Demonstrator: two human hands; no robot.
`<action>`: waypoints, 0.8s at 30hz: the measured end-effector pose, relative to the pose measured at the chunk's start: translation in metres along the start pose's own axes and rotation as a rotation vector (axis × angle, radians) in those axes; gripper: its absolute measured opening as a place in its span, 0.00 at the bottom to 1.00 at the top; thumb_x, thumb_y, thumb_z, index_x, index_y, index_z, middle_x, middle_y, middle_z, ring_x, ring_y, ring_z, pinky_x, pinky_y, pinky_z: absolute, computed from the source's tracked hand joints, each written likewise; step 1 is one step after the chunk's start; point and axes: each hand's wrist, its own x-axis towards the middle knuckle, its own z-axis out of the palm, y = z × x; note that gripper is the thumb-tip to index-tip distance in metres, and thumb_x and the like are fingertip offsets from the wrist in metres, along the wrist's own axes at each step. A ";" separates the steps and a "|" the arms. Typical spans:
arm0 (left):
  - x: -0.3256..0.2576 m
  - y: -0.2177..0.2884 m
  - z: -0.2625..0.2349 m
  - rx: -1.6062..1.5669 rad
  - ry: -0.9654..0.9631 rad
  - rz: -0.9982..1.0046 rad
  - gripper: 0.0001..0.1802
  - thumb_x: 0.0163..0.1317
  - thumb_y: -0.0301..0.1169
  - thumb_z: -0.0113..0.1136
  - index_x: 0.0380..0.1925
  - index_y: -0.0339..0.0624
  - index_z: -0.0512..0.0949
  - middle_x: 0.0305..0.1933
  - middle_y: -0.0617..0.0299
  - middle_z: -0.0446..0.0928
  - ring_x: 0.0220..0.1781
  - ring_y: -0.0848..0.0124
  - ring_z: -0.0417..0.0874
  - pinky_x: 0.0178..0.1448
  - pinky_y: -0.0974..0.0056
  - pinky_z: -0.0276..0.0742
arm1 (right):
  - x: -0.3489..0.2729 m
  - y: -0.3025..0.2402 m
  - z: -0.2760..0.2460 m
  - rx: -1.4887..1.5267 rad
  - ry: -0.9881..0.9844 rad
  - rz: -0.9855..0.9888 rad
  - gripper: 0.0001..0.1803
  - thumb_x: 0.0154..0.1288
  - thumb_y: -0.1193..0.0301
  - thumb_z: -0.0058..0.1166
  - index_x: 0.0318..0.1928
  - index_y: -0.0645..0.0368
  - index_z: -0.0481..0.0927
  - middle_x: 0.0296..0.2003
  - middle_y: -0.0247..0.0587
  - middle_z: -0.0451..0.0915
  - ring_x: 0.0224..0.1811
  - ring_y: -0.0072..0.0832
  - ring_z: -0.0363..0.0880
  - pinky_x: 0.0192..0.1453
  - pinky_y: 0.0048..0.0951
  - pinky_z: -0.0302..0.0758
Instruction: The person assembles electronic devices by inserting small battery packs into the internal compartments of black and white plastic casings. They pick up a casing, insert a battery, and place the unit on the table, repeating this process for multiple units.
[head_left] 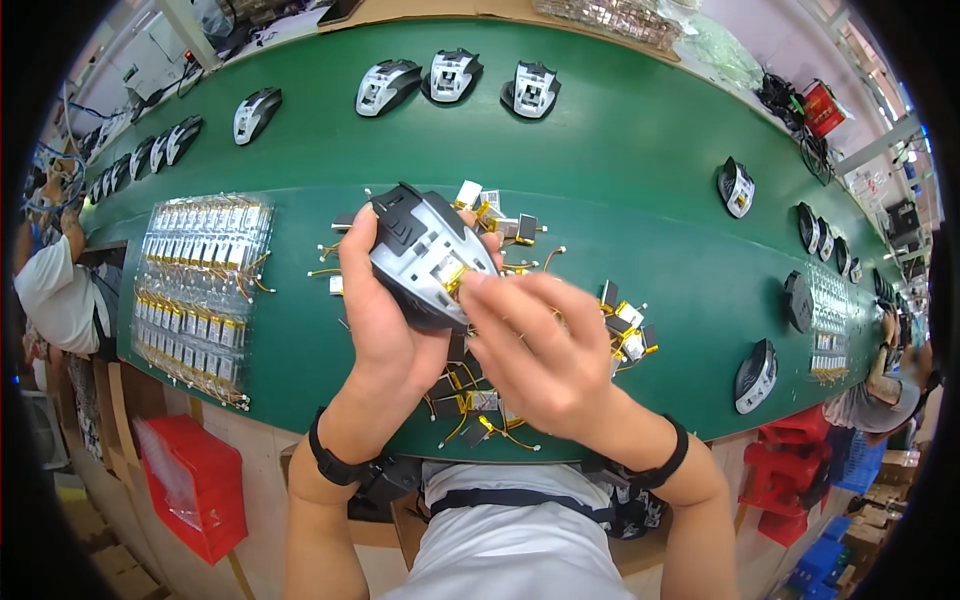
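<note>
My left hand [383, 335] is wrapped around a black and silver computer mouse shell [420, 245], held above the green bench with its silver face up. A small battery [449, 270] with a yellow end shows in the opening of that face. The fingertips of my right hand [548, 350] are pinched together at the battery's yellow end, partly covering it. Beneath and around my hands, loose batteries [632, 318] with thin wires and white plugs lie scattered, several of them hidden by my hands.
Clear plastic trays [205, 285] of wired batteries lie to the left on the green bench [320, 140]. More mouse shells [453, 76] stand along the far side, with others at right. Red crates [195, 485] flank me below bench height. Other people work at both ends.
</note>
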 end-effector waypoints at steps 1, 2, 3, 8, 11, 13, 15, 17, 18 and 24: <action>0.001 0.002 0.004 -0.008 -0.003 -0.004 0.31 0.72 0.54 0.37 0.44 0.36 0.76 0.40 0.52 0.81 0.43 0.55 0.85 0.50 0.52 0.82 | -0.006 0.004 0.000 -0.080 -0.053 -0.082 0.21 0.49 0.72 0.59 0.47 0.63 0.85 0.55 0.39 0.79 0.48 0.32 0.77 0.43 0.30 0.73; -0.002 0.002 0.003 -0.015 0.002 -0.012 0.31 0.72 0.54 0.37 0.43 0.36 0.76 0.40 0.52 0.81 0.43 0.55 0.85 0.50 0.52 0.82 | -0.006 0.005 -0.003 -0.076 -0.069 -0.085 0.22 0.49 0.73 0.58 0.48 0.63 0.85 0.55 0.39 0.79 0.48 0.32 0.77 0.43 0.30 0.72; -0.004 0.003 0.002 -0.032 0.000 -0.018 0.31 0.72 0.53 0.36 0.48 0.35 0.76 0.43 0.50 0.82 0.44 0.54 0.85 0.50 0.53 0.82 | -0.005 0.006 -0.006 -0.071 -0.087 -0.088 0.22 0.49 0.73 0.57 0.48 0.63 0.85 0.56 0.39 0.79 0.49 0.32 0.77 0.44 0.30 0.72; -0.005 0.002 0.003 -0.012 -0.023 -0.045 0.31 0.72 0.54 0.37 0.48 0.37 0.76 0.43 0.50 0.82 0.43 0.54 0.85 0.48 0.52 0.83 | -0.005 0.010 -0.020 -0.006 -0.111 -0.088 0.22 0.49 0.73 0.56 0.48 0.62 0.85 0.55 0.38 0.81 0.48 0.30 0.78 0.44 0.29 0.71; -0.004 -0.002 0.002 0.018 -0.051 -0.054 0.30 0.73 0.53 0.37 0.48 0.37 0.76 0.44 0.50 0.82 0.43 0.54 0.85 0.49 0.52 0.83 | -0.006 0.013 -0.024 -0.072 -0.120 -0.104 0.21 0.48 0.72 0.57 0.46 0.61 0.85 0.54 0.38 0.81 0.47 0.30 0.78 0.47 0.31 0.71; -0.003 -0.005 0.001 0.045 -0.047 -0.058 0.30 0.73 0.53 0.37 0.48 0.37 0.76 0.44 0.50 0.82 0.43 0.55 0.85 0.50 0.54 0.83 | -0.008 0.011 -0.024 -0.087 -0.117 -0.056 0.20 0.46 0.76 0.57 0.44 0.58 0.84 0.52 0.38 0.80 0.48 0.32 0.77 0.48 0.34 0.71; -0.006 -0.009 0.005 0.079 -0.055 -0.065 0.29 0.73 0.52 0.37 0.48 0.38 0.76 0.44 0.51 0.83 0.44 0.58 0.86 0.51 0.56 0.82 | -0.009 0.015 -0.018 -0.087 -0.088 -0.023 0.19 0.45 0.79 0.57 0.42 0.57 0.83 0.50 0.38 0.78 0.48 0.33 0.76 0.48 0.35 0.71; -0.006 -0.013 0.004 0.127 -0.016 -0.048 0.28 0.73 0.52 0.38 0.48 0.39 0.76 0.44 0.51 0.83 0.44 0.60 0.86 0.52 0.57 0.82 | -0.008 0.015 -0.016 -0.050 -0.073 0.009 0.21 0.42 0.85 0.54 0.41 0.57 0.81 0.49 0.41 0.76 0.49 0.37 0.76 0.49 0.37 0.72; -0.005 -0.014 0.003 0.150 0.001 -0.034 0.27 0.73 0.52 0.39 0.48 0.39 0.76 0.44 0.52 0.83 0.44 0.61 0.86 0.52 0.57 0.82 | -0.007 0.016 -0.019 0.056 -0.094 0.066 0.20 0.43 0.85 0.54 0.41 0.57 0.81 0.49 0.42 0.76 0.49 0.38 0.76 0.48 0.37 0.73; -0.004 -0.001 0.021 0.190 -0.110 -0.160 0.26 0.71 0.49 0.45 0.48 0.37 0.77 0.44 0.49 0.83 0.42 0.58 0.87 0.48 0.54 0.85 | -0.001 0.035 -0.063 0.509 -0.100 0.385 0.16 0.51 0.85 0.52 0.42 0.60 0.81 0.47 0.46 0.78 0.45 0.41 0.80 0.46 0.37 0.78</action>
